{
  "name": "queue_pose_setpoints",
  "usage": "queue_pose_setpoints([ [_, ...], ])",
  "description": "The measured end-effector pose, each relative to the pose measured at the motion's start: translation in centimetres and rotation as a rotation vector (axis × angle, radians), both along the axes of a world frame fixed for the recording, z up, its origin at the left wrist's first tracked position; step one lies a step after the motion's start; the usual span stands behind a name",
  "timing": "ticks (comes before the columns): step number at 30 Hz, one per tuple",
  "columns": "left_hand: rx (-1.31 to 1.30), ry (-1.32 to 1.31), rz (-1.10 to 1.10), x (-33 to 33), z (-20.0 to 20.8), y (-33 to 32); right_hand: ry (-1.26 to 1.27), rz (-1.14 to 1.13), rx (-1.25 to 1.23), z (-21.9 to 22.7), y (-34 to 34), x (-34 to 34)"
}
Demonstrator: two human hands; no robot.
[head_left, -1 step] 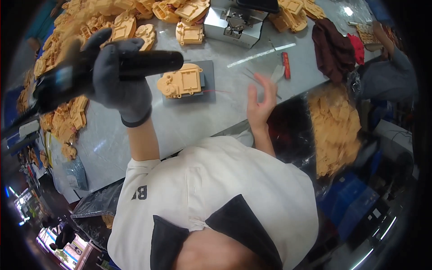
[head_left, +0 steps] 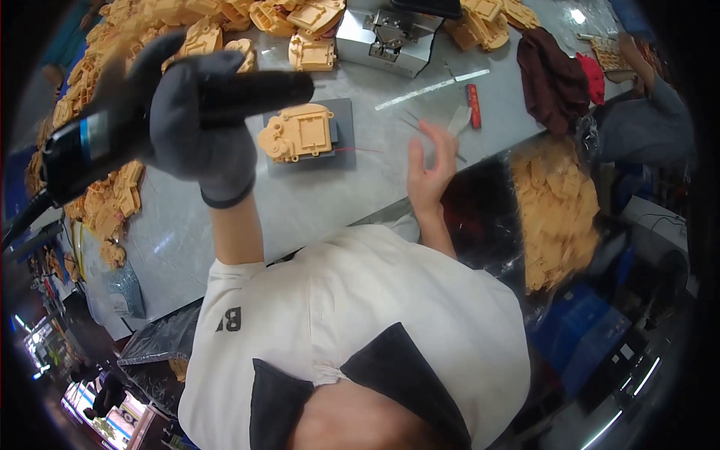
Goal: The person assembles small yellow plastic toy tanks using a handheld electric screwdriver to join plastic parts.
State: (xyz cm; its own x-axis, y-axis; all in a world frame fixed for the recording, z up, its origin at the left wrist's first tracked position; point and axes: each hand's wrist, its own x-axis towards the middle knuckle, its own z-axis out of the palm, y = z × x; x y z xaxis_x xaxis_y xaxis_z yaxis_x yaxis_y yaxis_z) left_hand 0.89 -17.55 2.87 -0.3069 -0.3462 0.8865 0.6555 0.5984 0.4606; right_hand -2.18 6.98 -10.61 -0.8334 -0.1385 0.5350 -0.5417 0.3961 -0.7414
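Note:
A grey glove covers my left hand (head_left: 199,127), which is closed around a black power tool (head_left: 71,150) shaped like an electric screwdriver, with a blue band and a cord. Its rounded black end points right, by the far edge of a tan plastic housing (head_left: 300,133). That housing lies on a dark grey pad (head_left: 343,161), and a thin red wire sticks out from its right side. Bare, my right hand (head_left: 433,176) hovers right of the pad, fingers bent and thumb apart. Thin metal tweezers (head_left: 410,118) show beside its fingertips, partly hidden behind them.
Tan housings (head_left: 112,191) pile along the left and far table. A metal device (head_left: 390,41) stands at the back. Right lie a red-handled tool (head_left: 473,106), a pale blade (head_left: 459,118) and a brown cloth (head_left: 551,79). A bag of tan parts (head_left: 559,217) and another person's arm (head_left: 649,90) are further right.
The power tool's rounded end has shifted slightly right and away from me with my left hand. My right hand keeps nearly the same pose; the whole view shifts a little.

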Motion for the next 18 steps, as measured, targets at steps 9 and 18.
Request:
queue_pose_setpoints([
  [9, 0.597, -0.107, -0.185, -10.9, -1.3, 8.2, -0.015, -0.033, -0.026, -1.7, -0.5, -1.0],
  [18, 0.575, -0.093, -0.232, -12.4, -1.9, 7.6, -0.05, -0.037, -0.079, -1.5, -0.5, -1.2],
])
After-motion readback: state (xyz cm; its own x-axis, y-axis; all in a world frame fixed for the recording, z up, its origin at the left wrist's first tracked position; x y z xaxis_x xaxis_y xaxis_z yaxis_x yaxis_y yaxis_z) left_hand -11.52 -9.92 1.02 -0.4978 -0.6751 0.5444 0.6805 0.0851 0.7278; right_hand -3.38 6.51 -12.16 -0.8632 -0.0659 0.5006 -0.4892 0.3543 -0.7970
